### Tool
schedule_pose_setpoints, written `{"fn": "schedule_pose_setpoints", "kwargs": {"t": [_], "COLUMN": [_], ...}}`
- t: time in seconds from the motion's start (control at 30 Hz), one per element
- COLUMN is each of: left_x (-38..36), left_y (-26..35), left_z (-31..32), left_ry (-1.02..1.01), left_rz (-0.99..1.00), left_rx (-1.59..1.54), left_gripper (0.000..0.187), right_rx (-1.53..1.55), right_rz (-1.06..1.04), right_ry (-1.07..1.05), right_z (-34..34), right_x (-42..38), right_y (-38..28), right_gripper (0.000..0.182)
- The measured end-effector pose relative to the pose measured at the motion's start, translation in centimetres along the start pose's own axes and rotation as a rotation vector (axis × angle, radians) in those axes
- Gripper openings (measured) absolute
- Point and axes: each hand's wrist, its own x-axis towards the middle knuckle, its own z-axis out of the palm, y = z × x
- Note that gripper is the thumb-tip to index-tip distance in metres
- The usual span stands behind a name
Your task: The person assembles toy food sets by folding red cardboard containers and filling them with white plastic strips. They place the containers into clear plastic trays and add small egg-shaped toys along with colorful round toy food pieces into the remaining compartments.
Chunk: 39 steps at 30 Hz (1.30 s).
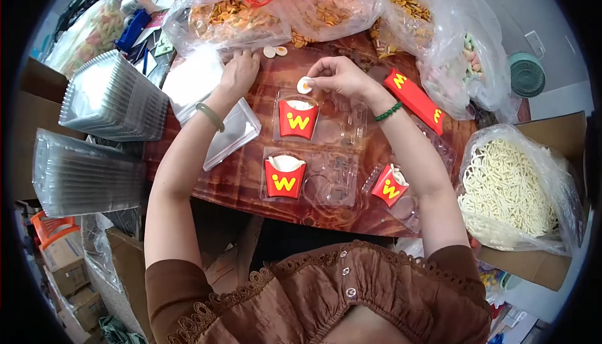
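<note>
My right hand (343,75) pinches a small toy egg slice (304,85), white with an orange yolk, just above a red fry box (298,121) with a yellow logo. That box sits in a clear plastic tray (331,132). My left hand (242,68) lies on the table with its fingers stretched out, at the top of a pile of clear plastic sleeves (199,80). Two more egg pieces (274,51) lie just right of its fingertips. Nearer me are a second fry box (285,179) and a third, tilted fry box (390,187), with white sticks inside, each in a clear tray.
Flattened red fry boxes (415,100) lie beyond my right wrist. Bags of orange and brown pieces (332,5) line the back. A carton at right holds a bag of white sticks (508,187). Stacked clear trays (116,96) stand at left; a green fan (527,74) is far right.
</note>
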Motion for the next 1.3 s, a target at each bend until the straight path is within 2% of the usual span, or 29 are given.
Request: {"fn": "schedule_pose_setpoints", "kwargs": {"t": [0.03, 0.1, 0.17, 0.27, 0.33, 0.37, 0.43, 0.47, 0.53, 0.57, 0.63, 0.67, 0.73, 0.77, 0.83, 0.87, 0.93, 0.97, 1.0, 1.1, 1.2, 1.27, 1.3], "left_x": [-0.3, -0.3, -0.5, -0.2, -0.4, -0.6, -0.8, -1.0, -1.7, -1.8, -2.1, -2.5, -3.3, -4.0, -4.4, -4.4, -5.0, -5.5, -5.6, -5.4, -5.4, -5.8, -6.1], "left_y": [0.2, -0.2, -0.3, -0.3, -0.5, -0.5, -0.6, -0.7, -0.1, 0.2, 0.4, 0.9, 1.1, 2.0, 3.8, 5.1, 7.5, 8.0, 8.6, 10.8, 12.5, 12.9, 13.0], "left_z": [-0.1, 0.1, 0.5, -0.5, -0.7, -0.8, -1.4, -1.6, -3.7, -3.9, -4.9, -6.0, -7.4, -8.7, -8.1, -9.0, -11.9, -11.3, -11.3, -11.9, -13.1, -13.9, -14.0], "left_ry": [0.111, 0.169, 0.209, 0.142, 0.279, 0.285, 0.469, 0.47, 0.422, 0.421, 0.539, 0.474, 0.435, 0.34, 0.266, 0.222, 0.095, 0.018, 0.004, 0.085, 0.134, 0.07, 0.021], "left_rz": [-0.004, -0.02, -0.015, -0.088, -0.127, -0.132, -0.204, -0.204, -0.396, -0.398, -0.57, -0.677, -0.602, -0.484, -0.501, -0.483, -0.616, -0.568, -0.577, -0.684, -0.715, -0.748, -0.778], "left_rx": [-0.041, -0.116, -0.205, -0.285, -0.349, -0.348, -0.585, -0.579, -0.8, -0.79, -1.272, -1.763, -2.402, -2.612, -2.823, -2.776, -2.853, -2.968, -2.973, -2.675, -2.544, -2.612, -2.673], "left_gripper": [0.018, 0.018, 0.019, 0.024, 0.028, 0.028, 0.027, 0.027, 0.024, 0.024, 0.021, 0.021, 0.025, 0.03, 0.029, 0.026, 0.024, 0.021, 0.021, 0.017, 0.018, 0.018, 0.019], "right_rx": [-0.098, -0.284, -0.336, -0.471, -0.663, -0.671, -0.707, -0.705, -0.896, -0.89, -0.833, -0.806, -0.474, -0.328, 0.089, 0.137, -0.011, -0.026, -0.021, -0.156, -0.1, 0.016, -0.073], "right_rz": [-0.063, -0.199, -0.168, -0.155, -0.103, -0.106, -0.179, -0.185, -0.13, -0.138, -0.09, -0.135, -0.322, -0.44, -0.282, -0.259, -0.29, -0.329, -0.319, -0.413, -0.382, -0.385, -0.505], "right_ry": [-0.005, -0.007, 0.077, 0.232, 0.438, 0.437, 0.431, 0.43, 0.55, 0.547, 0.53, 0.533, 0.518, 0.482, 0.345, 0.316, 0.299, 0.319, 0.323, 0.403, 0.435, 0.424, 0.44], "right_z": [0.1, 0.1, 0.2, 0.9, 1.3, 1.3, 1.4, 1.3, 2.3, 2.3, 2.0, 1.7, 1.9, 2.2, 4.1, 4.9, 5.7, 5.5, 5.6, 6.1, 6.3, 6.2, 6.3], "right_x": [-1.0, -2.5, -3.7, -4.7, -4.8, -4.7, -4.2, -4.1, -4.7, -4.7, -4.6, -4.7, -4.5, -3.8, -4.8, -5.0, -5.4, -5.2, -5.5, -6.3, -7.1, -7.8, -8.3], "right_y": [0.6, 1.9, 3.2, 3.7, 3.3, 3.5, 4.1, 4.5, 4.2, 4.2, 4.1, 3.9, 2.8, 2.3, -1.7, -2.8, -3.2, -2.2, -1.9, -0.5, 0.7, 1.3, 1.4], "right_gripper": [0.016, 0.015, 0.014, 0.014, 0.014, 0.014, 0.015, 0.015, 0.018, 0.018, 0.021, 0.022, 0.021, 0.023, 0.027, 0.029, 0.026, 0.025, 0.025, 0.022, 0.02, 0.021, 0.021]}}
